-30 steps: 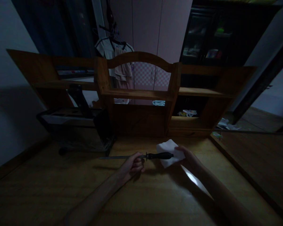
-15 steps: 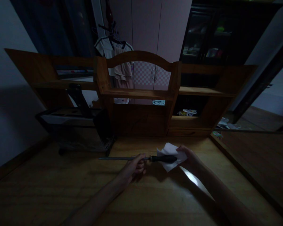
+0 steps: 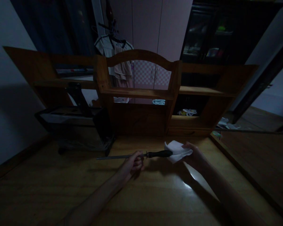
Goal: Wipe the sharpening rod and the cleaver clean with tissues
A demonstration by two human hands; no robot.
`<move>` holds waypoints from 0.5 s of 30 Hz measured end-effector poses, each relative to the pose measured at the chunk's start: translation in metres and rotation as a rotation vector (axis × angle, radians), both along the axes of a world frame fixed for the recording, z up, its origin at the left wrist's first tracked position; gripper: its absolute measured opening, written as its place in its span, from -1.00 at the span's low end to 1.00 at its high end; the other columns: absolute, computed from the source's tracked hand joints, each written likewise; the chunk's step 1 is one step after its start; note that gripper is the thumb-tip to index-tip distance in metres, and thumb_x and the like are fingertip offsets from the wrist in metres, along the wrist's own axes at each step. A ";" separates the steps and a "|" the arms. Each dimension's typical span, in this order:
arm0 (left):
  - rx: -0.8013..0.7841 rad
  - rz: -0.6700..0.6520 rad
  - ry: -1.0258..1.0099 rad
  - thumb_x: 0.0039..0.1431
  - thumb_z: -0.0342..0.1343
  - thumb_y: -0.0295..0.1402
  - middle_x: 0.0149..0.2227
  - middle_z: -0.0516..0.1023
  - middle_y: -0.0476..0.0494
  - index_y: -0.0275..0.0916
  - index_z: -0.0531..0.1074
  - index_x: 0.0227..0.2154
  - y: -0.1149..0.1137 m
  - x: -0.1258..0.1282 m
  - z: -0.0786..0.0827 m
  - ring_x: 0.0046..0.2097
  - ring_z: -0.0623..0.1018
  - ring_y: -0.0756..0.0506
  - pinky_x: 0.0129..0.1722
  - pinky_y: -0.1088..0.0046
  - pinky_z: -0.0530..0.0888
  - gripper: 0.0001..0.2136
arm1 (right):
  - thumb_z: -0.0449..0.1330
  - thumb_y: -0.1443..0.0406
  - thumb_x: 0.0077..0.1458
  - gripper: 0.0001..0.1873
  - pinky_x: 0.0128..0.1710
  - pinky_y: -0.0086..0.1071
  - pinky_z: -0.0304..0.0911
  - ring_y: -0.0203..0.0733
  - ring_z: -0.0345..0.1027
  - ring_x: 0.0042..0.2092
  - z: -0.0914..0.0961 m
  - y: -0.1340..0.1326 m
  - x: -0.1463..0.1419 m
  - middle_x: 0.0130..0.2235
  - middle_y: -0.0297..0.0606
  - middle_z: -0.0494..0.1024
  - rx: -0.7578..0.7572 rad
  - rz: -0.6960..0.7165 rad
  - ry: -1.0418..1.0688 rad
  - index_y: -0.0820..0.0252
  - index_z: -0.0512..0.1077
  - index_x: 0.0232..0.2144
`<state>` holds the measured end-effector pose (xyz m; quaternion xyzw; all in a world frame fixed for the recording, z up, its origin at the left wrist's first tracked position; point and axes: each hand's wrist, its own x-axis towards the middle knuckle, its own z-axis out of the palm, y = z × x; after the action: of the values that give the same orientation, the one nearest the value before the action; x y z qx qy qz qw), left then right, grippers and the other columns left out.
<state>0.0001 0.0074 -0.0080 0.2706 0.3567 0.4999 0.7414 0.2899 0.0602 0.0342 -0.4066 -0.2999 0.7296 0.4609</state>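
Left hand (image 3: 135, 161): clenched the metal rod (image 3: 115, 157) beside its guard (image 3: 146, 154), above the bench (image 3: 141, 201).
Right hand (image 3: 192, 153): gripped a white wipe (image 3: 178, 150) at the black handle's (image 3: 159, 153) end.
Latest move: the wipe had slid outward, baring more handle; that stroke looked nearly spent.
Lettering: I could read none.

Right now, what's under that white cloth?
The wooden table is under the white cloth, but the spot directly beneath is covered. The right hand holds the cloth's edge, and some of its fingers are hidden.
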 end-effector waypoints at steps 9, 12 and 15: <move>0.043 -0.040 -0.070 0.06 0.19 -0.17 -0.74 -0.11 0.27 -0.15 0.03 -0.69 0.005 -0.004 0.000 -0.71 -0.12 0.16 -0.53 0.48 0.36 -0.55 | 0.13 0.34 0.01 -0.89 -0.24 -0.15 0.48 -0.07 0.52 -0.30 -0.013 0.009 0.000 -0.33 -0.15 0.59 0.154 -0.098 -0.133 0.25 0.43 -0.37; 0.036 -0.047 -0.036 0.08 0.17 -0.16 -0.73 -0.11 0.27 -0.16 0.06 -0.68 0.003 -0.003 -0.001 -0.71 -0.12 0.16 -0.50 0.46 0.38 -0.57 | 0.13 0.25 0.08 -0.84 -0.13 -0.11 0.44 0.01 0.49 -0.15 -0.016 -0.001 -0.010 -0.32 -0.19 0.60 0.371 -0.160 -0.321 0.19 0.46 -0.42; 0.035 -0.028 0.007 0.08 0.18 -0.14 -0.72 -0.12 0.28 -0.17 0.10 -0.66 0.001 -0.002 -0.003 -0.71 -0.10 0.16 -0.48 0.45 0.40 -0.59 | 0.23 0.27 0.05 -0.87 0.12 -0.10 0.26 0.11 0.37 0.06 -0.006 -0.025 -0.025 -0.19 -0.17 0.61 0.558 -0.108 -0.436 0.21 0.55 -0.38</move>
<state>-0.0015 0.0083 -0.0106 0.2901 0.3467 0.4947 0.7423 0.2644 0.0348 0.0285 -0.4266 -0.5570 0.4904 0.5170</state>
